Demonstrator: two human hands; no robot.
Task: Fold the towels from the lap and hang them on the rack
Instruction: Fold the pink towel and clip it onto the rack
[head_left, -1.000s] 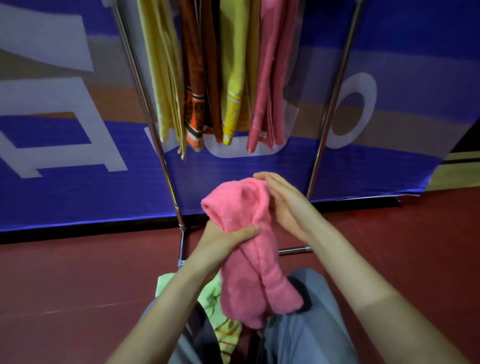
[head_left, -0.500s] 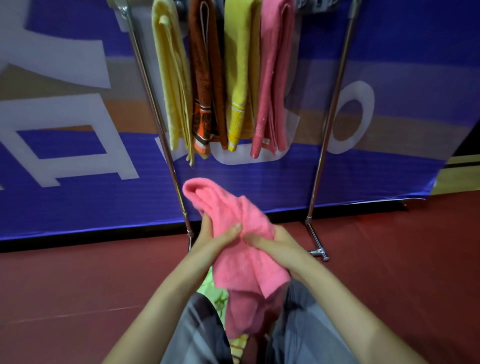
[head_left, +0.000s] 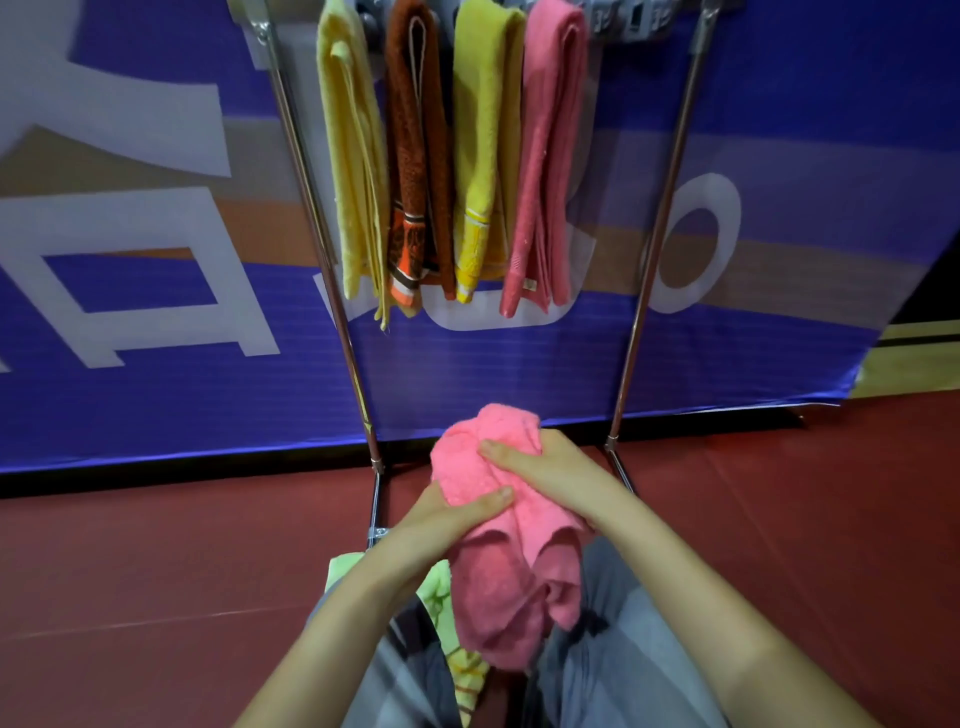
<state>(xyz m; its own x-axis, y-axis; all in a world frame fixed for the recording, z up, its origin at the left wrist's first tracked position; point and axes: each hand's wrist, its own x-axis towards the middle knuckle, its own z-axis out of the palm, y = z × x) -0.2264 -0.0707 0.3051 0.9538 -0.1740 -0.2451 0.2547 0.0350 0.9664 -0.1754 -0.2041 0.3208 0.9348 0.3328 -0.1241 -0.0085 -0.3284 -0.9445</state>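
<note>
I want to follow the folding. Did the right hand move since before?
Yes. The right hand slid down, from over the blue banner to its bottom edge, beside the rack's right pole, gripping the pink towel.

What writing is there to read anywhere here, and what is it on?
No whole word can be read.
"O" or "0": the white ring on the banner; cannot tell which.
Unreadable: the big white strokes at the banner's left, letters cut off by the frame.
Too small to read: the tag on the hung pink towel.
No text seen on the held towel.
</note>
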